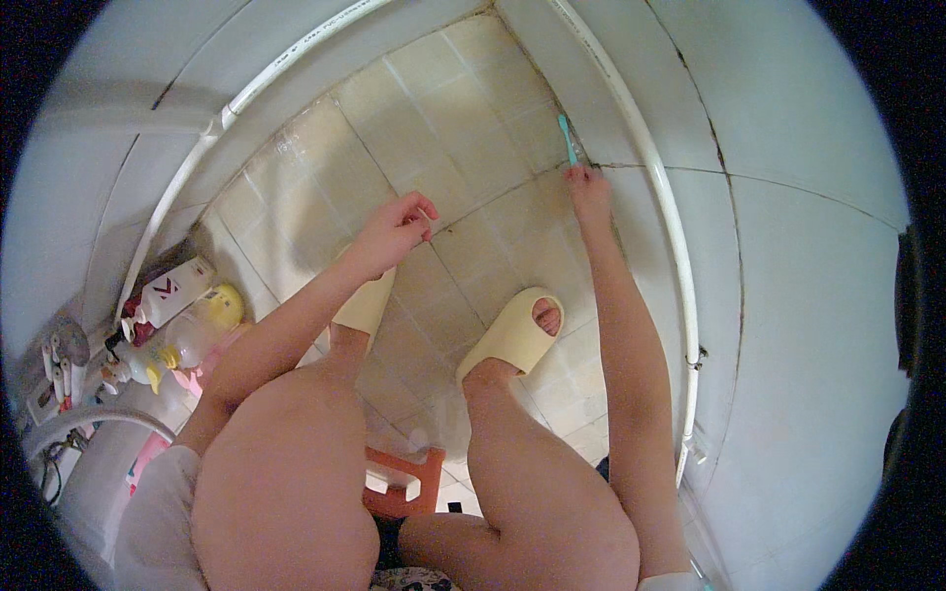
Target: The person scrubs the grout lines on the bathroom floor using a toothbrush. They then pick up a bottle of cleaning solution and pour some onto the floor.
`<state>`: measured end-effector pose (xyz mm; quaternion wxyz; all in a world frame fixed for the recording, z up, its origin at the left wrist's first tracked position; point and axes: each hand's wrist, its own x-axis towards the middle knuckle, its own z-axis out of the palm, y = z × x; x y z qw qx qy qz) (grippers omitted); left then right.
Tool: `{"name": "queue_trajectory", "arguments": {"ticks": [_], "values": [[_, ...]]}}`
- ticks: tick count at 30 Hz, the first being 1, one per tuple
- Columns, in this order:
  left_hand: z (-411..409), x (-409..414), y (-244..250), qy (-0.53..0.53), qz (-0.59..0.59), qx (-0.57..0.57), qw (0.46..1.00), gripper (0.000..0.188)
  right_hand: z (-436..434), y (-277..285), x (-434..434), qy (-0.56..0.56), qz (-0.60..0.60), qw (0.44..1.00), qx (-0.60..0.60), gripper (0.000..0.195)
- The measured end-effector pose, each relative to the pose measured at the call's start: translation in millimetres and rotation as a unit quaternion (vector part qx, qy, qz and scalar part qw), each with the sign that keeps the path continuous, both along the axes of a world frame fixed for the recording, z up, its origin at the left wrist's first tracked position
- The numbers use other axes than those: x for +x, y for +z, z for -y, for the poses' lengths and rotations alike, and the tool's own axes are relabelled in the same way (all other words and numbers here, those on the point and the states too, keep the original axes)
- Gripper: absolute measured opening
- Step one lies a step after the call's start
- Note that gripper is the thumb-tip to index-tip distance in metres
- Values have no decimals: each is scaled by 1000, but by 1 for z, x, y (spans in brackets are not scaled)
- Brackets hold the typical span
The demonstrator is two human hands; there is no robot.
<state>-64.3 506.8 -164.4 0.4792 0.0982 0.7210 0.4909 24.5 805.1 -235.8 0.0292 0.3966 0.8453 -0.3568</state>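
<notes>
My right hand (590,193) grips a teal toothbrush (567,139) low in the corner where the tiled floor (458,148) meets the right wall. The brush points away from me, with its far end close to the grout line. My left hand (399,229) hangs over the floor in front of my left foot. Its fingers are loosely curled with a gap at the thumb, and I see nothing held in it.
A white pipe (654,162) runs along the right wall, another pipe (295,48) along the left. Several bottles (174,292) stand at left, near a grey hose (111,415). I wear yellow slippers (510,332). An orange plastic stool (425,480) is beneath me.
</notes>
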Motion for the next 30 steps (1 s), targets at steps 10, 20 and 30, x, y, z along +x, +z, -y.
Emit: {"name": "queue_trajectory", "arguments": {"ticks": [10, 20, 30], "values": [[23, -31, -6, 3, -58, -1, 998, 10, 22, -10, -72, 16, 15, 997, 79, 34], [13, -9, 1, -3, 23, -4, 1000, 10, 15, 13, 15, 15, 36, 998, 42, 39], [0, -4, -20, 49, 43, 50, 997, 9, -6, -30, -44, 4, -1, 1000, 21, 41]]}}
